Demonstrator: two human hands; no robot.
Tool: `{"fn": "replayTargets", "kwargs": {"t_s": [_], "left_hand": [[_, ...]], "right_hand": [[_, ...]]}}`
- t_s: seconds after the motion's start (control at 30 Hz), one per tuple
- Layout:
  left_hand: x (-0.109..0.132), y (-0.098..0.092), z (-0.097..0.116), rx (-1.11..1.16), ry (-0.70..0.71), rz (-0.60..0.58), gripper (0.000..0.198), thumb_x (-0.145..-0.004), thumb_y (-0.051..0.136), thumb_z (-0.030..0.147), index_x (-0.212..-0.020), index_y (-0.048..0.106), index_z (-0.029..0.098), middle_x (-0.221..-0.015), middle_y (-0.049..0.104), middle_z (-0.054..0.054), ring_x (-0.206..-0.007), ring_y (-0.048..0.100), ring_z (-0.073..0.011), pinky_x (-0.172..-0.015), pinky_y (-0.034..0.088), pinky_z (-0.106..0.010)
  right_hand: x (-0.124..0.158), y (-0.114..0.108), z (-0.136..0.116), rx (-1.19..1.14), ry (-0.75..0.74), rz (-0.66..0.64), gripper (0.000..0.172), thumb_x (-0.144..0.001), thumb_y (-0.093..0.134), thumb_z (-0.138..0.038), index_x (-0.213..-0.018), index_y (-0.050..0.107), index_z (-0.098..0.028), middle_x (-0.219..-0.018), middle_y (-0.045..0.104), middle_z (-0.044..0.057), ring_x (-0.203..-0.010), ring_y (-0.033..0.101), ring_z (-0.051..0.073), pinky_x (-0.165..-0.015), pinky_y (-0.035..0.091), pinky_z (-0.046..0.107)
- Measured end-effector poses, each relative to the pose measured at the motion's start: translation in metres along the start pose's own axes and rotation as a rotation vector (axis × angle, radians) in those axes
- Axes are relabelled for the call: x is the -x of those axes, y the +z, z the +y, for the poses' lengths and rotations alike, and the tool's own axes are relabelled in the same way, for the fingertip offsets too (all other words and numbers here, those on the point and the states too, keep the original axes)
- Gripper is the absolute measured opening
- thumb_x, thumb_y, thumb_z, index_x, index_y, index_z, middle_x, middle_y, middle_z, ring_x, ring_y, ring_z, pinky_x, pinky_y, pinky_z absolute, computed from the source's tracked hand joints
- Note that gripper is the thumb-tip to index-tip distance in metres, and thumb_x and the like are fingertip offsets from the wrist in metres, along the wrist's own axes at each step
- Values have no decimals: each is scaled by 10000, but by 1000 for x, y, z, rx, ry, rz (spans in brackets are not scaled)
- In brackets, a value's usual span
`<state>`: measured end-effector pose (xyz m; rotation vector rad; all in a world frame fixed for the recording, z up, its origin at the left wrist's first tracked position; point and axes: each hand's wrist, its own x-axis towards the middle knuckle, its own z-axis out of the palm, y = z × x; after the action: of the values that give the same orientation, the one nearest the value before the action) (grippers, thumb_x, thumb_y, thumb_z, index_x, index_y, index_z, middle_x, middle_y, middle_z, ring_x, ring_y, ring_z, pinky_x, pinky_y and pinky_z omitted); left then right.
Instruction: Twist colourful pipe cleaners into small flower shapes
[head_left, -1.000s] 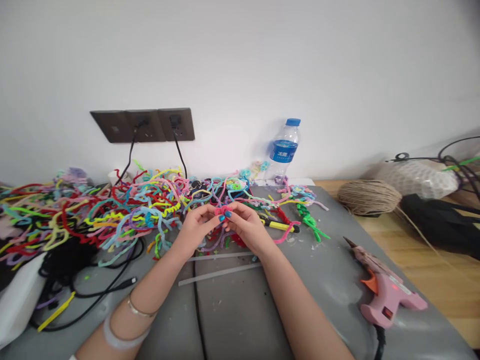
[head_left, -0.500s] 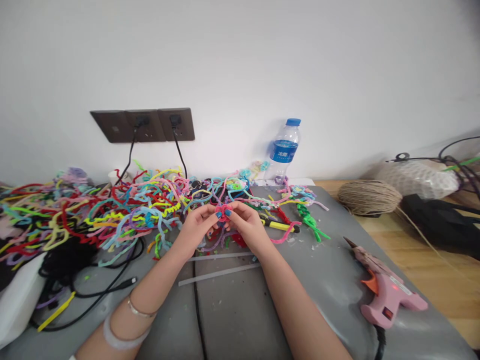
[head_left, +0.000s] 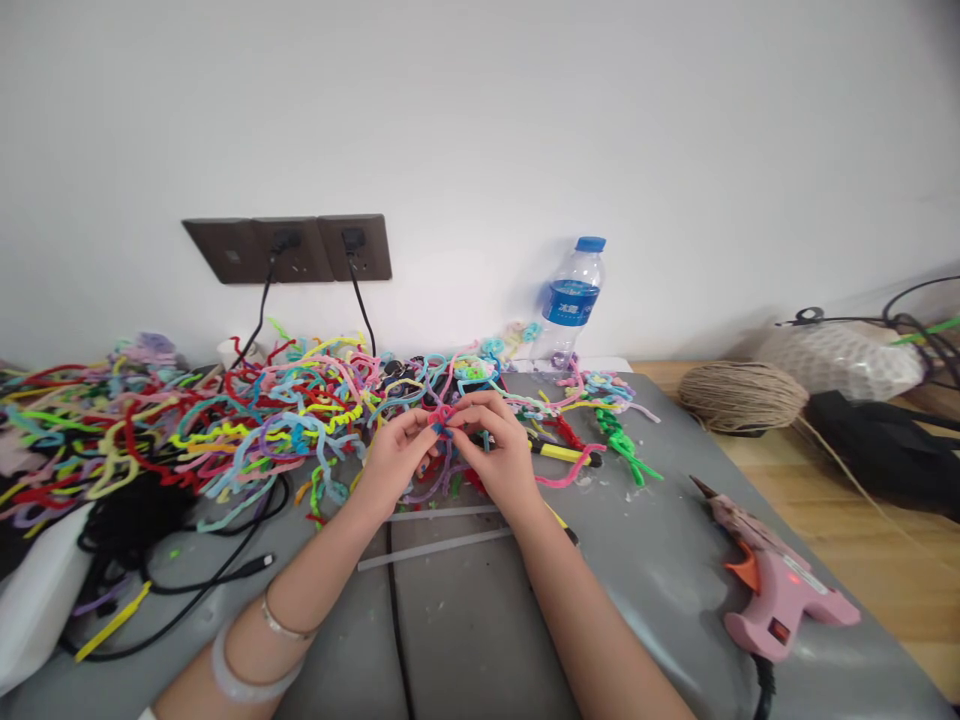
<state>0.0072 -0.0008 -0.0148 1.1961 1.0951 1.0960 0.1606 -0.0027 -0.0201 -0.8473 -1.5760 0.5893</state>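
Observation:
Both my hands meet over the middle of the grey table (head_left: pixel 465 620). My left hand (head_left: pixel 396 455) and my right hand (head_left: pixel 495 450) pinch a small pink pipe-cleaner piece (head_left: pixel 441 415) between their fingertips, holding it just above the table. Behind and to the left lies a big tangled pile of coloured pipe cleaners (head_left: pixel 225 420). Two clear glue sticks (head_left: pixel 439 535) lie on the table just below my hands.
A pink glue gun (head_left: pixel 780 590) rests at the right of the table. A water bottle (head_left: pixel 571 300) stands by the wall, near a ball of twine (head_left: pixel 742 395). Black cables run from the wall sockets (head_left: pixel 289 250). A green pipe-cleaner figure (head_left: pixel 622 445) lies to the right.
My right hand has turned and its fingers have curled over the pink piece. The hands have lifted slightly. Nothing else has moved.

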Motion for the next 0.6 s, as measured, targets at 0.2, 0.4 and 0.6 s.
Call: {"fn": "replayTargets", "kwargs": {"t_s": [0.2, 0.4, 0.6], "left_hand": [[3, 2, 5, -69, 117, 19, 173, -770, 666, 328, -840, 646, 170, -643, 570, 21, -559, 513, -104, -488, 371, -193], [5, 3, 10, -167, 173, 30, 143, -788, 626, 327, -812, 626, 186, -666, 564, 18, -579, 521, -124, -527, 420, -216], [4, -2, 13, -276, 232, -13, 144, -813, 614, 325, -810, 621, 181, -686, 552, 2, -638, 523, -146, -552, 439, -221]], "right_hand": [[1, 1, -3, 20, 2, -8, 101, -891, 571, -153, -856, 626, -231, -1021, 588, 69, -923, 594, 198, -732, 503, 317], [0, 0, -3, -40, 23, -69, 122, -917, 511, -133, -887, 587, -223, -1053, 570, 81, -953, 575, 201, -766, 482, 325], [-2, -2, -2, -144, 89, -140, 94, -922, 525, -174, -868, 590, -215, -1029, 544, 78, -952, 558, 202, -738, 463, 309]]}}
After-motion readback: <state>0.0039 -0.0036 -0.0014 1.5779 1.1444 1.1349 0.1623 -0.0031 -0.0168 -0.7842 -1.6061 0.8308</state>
